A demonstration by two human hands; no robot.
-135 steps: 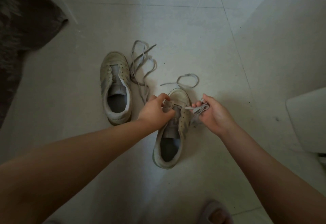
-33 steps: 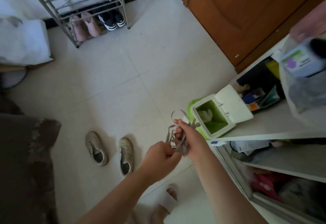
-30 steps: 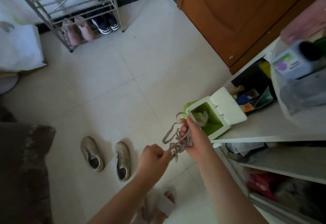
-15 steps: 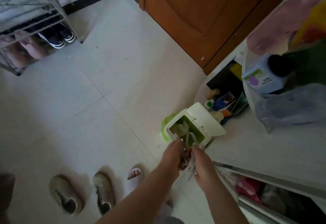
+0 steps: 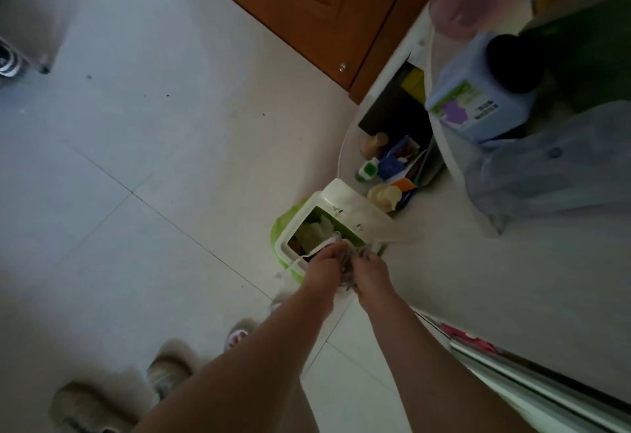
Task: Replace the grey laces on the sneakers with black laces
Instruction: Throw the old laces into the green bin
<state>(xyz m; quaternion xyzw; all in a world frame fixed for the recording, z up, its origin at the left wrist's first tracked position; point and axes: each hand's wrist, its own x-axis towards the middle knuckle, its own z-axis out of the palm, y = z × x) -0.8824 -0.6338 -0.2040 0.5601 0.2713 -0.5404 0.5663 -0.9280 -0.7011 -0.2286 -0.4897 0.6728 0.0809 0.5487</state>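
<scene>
- Fingers [image 5: 336,251] of both hands, the left hand [image 5: 322,270] and the right hand [image 5: 370,272], curl around a bunch of grey laces [image 5: 348,262], held over the open mouth of the green bin [image 5: 290,227].
- Bin lid [image 5: 355,204]: white, flipped up behind the opening.
- Worktop [image 5: 478,279]: white, just beside the bin, carrying a blue bottle [image 5: 478,105].
- Sneakers [image 5: 136,395]: on the floor [image 5: 136,159], well apart from the bin.

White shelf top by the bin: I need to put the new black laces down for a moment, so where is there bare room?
Bare white shelf top lies right of the hands, below the plastic bag. The floor between door and sneakers is bare too. Crowded: the corner behind the bin, with small bottles.
</scene>
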